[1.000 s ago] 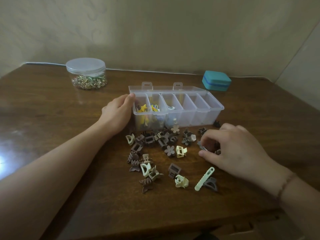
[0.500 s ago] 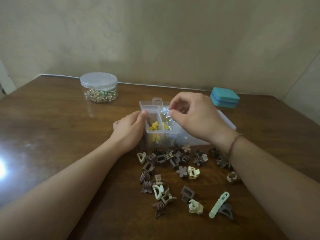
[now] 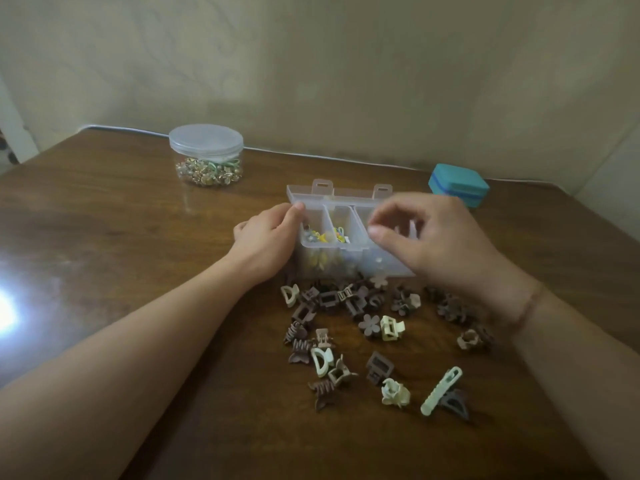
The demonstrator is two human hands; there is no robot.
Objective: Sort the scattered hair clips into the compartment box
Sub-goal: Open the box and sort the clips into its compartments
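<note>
The clear compartment box (image 3: 331, 250) stands open at the table's middle. Its two leftmost compartments hold small yellow and coloured clips (image 3: 323, 235), with a greyish clip among them at the far left. My left hand (image 3: 266, 237) holds the box's left end, thumb on the rim corner. Over the middle compartments hovers my right hand (image 3: 433, 244); its thumb and forefinger are apart and hold nothing. Several brown and cream hair clips (image 3: 369, 323) lie scattered in front of the box, among them a long pale green clip (image 3: 441, 389).
A round clear jar (image 3: 206, 155) with a lid, holding small gold and green pieces, stands at the back left. A small teal case (image 3: 459, 184) sits behind the box at the right. The wooden table (image 3: 104, 237) meets a wall at the back.
My right hand rose from the scattered clips carrying a small greyish clip to the box, and its fingers have now parted over the compartments. My left hand stayed on the box.
</note>
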